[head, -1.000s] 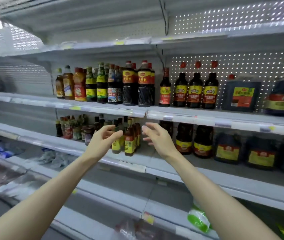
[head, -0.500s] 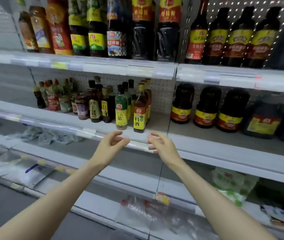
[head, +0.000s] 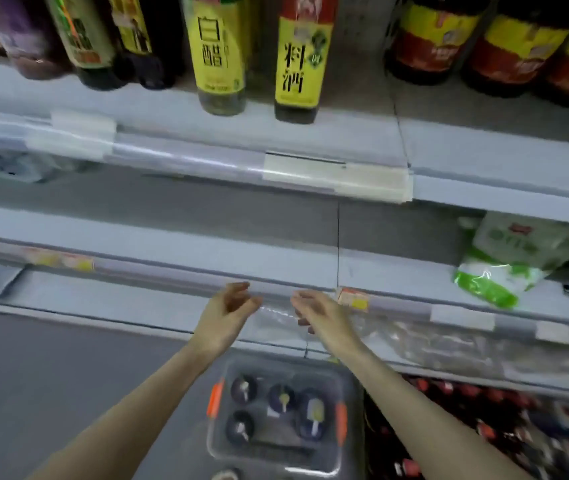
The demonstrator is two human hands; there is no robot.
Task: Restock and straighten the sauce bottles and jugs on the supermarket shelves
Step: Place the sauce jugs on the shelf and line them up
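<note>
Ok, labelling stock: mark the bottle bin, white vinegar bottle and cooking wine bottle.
bottle bin (head: 341,423): head view, right orange latch
white vinegar bottle (head: 215,46): head view, label
cooking wine bottle (head: 298,64): head view, label

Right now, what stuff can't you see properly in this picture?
All from the head view:
- The shelf bottles' tops, like the yellow-label bottle, are cut off by the top edge.
- The crate bottles in the grey crate show only their caps from above, so their labels are hidden.
- The red-capped items at lower right are too blurred to name.
- The orange price tag is too blurred to read.
</note>
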